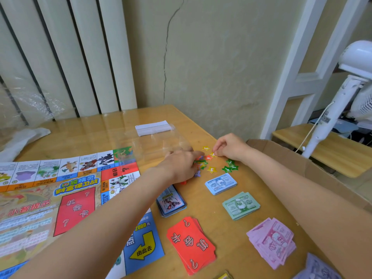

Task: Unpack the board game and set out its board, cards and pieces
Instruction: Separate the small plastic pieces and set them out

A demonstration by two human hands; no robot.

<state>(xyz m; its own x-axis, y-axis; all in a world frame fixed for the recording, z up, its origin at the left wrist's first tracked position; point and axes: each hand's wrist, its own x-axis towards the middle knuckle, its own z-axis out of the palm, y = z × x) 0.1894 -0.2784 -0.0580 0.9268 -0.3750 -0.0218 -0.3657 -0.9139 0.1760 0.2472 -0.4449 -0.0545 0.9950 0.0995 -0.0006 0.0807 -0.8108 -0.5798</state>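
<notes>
The paper game board (60,198) lies unfolded on the left of the wooden table (84,131). Small coloured star tokens (211,169) are scattered near the table's right edge. My left hand (181,166) rests palm down over part of the star pile, fingers reaching into it. My right hand (229,147) pinches a yellow star at the pile's right side. Nearer me lie a blue money stack (221,183), a green money stack (240,205), a pink money stack (271,241), a red card deck (191,244) and a blue-backed picture card deck (171,203).
An empty clear plastic bag (155,137) with a white header lies behind the stars. A brown cardboard box (302,164) stands at the table's right edge. A white fan (342,93) and a low wooden shelf are at the right. Crumpled plastic wrap (26,103) lies far left.
</notes>
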